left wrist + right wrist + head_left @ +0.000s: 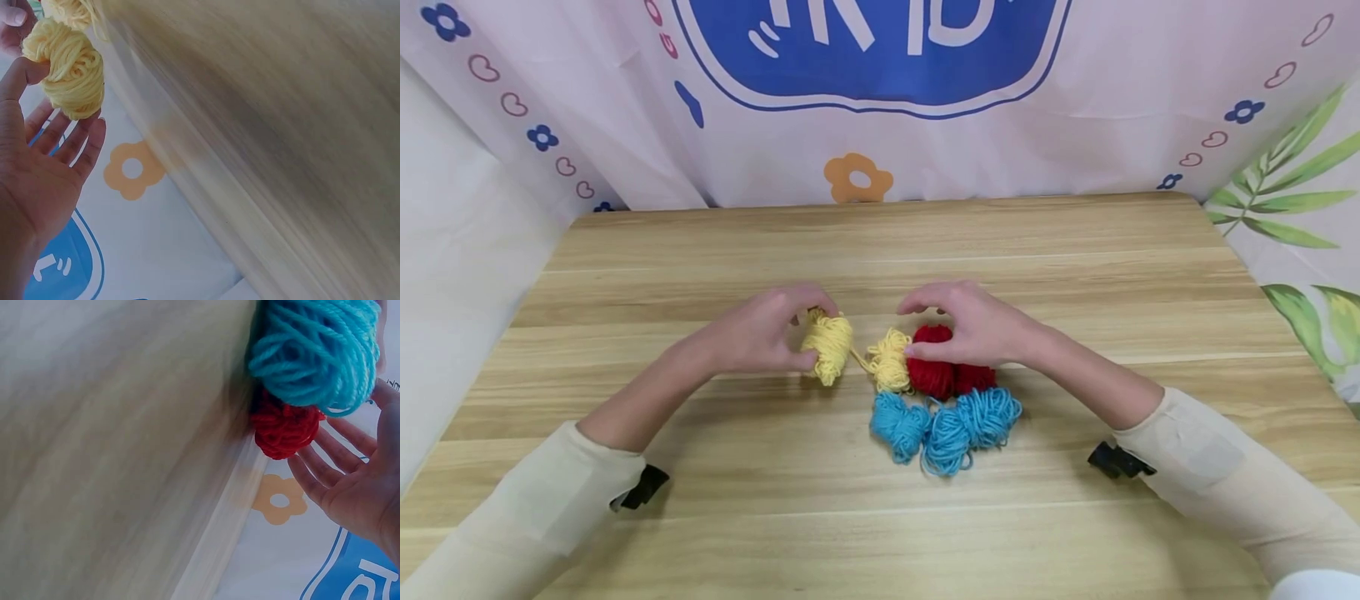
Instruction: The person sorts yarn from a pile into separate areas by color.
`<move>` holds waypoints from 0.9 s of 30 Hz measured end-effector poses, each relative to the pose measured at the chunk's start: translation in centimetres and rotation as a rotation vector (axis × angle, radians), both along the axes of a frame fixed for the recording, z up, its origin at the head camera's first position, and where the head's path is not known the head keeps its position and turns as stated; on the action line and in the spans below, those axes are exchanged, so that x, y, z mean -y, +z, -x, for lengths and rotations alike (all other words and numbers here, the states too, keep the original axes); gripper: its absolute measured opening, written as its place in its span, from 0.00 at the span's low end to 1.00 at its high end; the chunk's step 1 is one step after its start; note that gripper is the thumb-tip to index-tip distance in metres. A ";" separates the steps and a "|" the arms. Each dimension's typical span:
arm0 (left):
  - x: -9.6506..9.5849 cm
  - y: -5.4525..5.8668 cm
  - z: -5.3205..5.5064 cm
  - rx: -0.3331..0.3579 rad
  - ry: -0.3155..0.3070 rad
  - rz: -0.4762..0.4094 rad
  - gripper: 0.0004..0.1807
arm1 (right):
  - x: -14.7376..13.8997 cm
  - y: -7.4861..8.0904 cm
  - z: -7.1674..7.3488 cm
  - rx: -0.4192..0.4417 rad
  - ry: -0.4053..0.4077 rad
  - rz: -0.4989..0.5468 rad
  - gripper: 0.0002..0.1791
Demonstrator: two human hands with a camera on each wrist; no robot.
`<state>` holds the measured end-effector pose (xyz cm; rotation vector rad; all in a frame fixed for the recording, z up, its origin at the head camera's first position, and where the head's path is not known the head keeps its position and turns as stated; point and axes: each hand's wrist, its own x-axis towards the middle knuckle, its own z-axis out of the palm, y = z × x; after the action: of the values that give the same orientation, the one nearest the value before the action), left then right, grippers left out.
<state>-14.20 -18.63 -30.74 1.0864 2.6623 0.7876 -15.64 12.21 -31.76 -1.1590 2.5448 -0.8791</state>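
Note:
In the head view, my left hand [772, 329] pinches a yellow yarn ball [830, 346] between thumb and fingers. The left wrist view shows the thumb on one side of this yarn ball [70, 72] and fingertips beneath it. A thin yellow strand runs toward a second yellow yarn bundle [891, 360]. Right of that bundle lies red yarn [931, 375], partly hidden by my right hand [981, 325]. The right hand's fingers are spread loosely over the red yarn, with the thumb beside it. Blue yarn [966, 425] lies in front of the red and yellow yarn.
The wooden table [737, 508] extends around the yarn group on all sides. Behind its far edge hangs a white printed cloth [977, 154] with a blue sign and an orange flower. Dark wrist mounts [643, 487] sit on both sleeves.

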 end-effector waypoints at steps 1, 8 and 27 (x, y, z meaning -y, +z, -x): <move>0.1 0.0 0.1 -0.003 0.004 -0.002 0.24 | 0.0 -0.1 0.0 0.001 0.005 0.003 0.29; 0.6 -0.1 0.5 -0.008 0.041 -0.019 0.25 | 0.2 -0.1 -0.1 0.002 0.011 0.001 0.29; 2.5 -0.6 2.2 0.008 0.181 -0.080 0.23 | 0.3 -0.2 -0.1 0.029 0.025 -0.005 0.27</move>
<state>-16.36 -21.16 -31.32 0.8651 2.7733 0.9356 -15.57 11.95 -31.95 -1.1661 2.5026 -0.8761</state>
